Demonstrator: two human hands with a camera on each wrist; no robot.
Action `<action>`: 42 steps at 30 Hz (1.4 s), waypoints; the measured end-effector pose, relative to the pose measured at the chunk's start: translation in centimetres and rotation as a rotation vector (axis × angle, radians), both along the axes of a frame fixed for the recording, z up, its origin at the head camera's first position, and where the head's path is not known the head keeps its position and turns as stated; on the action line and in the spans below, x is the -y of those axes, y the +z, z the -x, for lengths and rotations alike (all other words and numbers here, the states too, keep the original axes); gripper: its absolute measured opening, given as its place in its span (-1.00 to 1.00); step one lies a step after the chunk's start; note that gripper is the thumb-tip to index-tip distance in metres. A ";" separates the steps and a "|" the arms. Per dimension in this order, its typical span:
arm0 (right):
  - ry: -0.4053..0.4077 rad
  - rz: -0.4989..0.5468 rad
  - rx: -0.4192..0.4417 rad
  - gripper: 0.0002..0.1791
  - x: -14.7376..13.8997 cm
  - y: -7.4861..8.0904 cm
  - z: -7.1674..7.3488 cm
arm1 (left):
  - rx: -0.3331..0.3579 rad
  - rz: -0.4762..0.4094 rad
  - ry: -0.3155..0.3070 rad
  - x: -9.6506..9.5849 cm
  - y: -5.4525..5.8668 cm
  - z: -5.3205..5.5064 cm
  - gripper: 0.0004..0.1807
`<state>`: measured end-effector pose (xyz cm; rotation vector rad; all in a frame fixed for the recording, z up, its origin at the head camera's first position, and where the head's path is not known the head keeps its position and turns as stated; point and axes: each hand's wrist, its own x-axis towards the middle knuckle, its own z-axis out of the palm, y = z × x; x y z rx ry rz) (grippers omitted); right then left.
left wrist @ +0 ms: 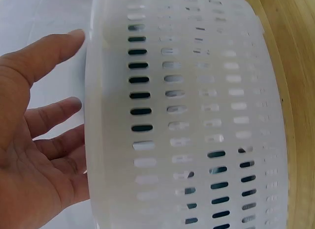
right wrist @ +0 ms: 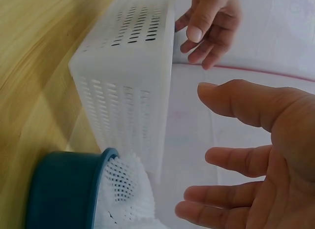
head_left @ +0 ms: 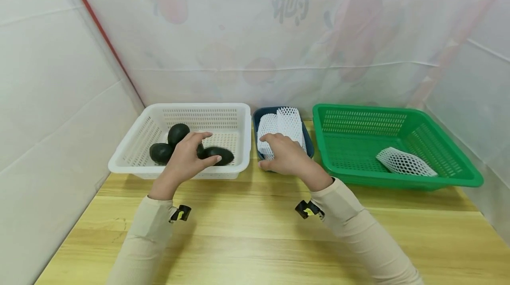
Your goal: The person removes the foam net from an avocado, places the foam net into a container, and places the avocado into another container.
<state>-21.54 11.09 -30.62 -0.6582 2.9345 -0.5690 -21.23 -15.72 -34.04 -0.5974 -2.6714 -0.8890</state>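
In the head view my left hand (head_left: 184, 157) hovers over the front rim of the white basket (head_left: 131, 169), thumb and fingers spread, holding nothing. Several dark green avocados (head_left: 221, 155) lie in that basket under and around the hand, which partly hides them. My right hand (head_left: 286, 155) is above the small dark blue bin (head_left: 309, 143), its fingers apart and nothing between them. White foam net sleeves (head_left: 290, 123) fill this bin. From the left wrist, the basket's slotted wall (left wrist: 115, 140) covers most of the view, with dark fruit showing through the slots.
To the right stands a green basket (head_left: 350, 143) with one white foam net bundle (head_left: 404, 162) in it; whether it wraps anything is unclear. The baskets stand on a wooden table (head_left: 239, 232) against a pale printed curtain (head_left: 247, 32).
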 end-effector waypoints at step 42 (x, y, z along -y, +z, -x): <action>-0.050 -0.076 0.032 -0.34 -6.4 -0.1 0.0 | -0.028 0.216 -0.131 -5.8 1.3 -0.5 -0.47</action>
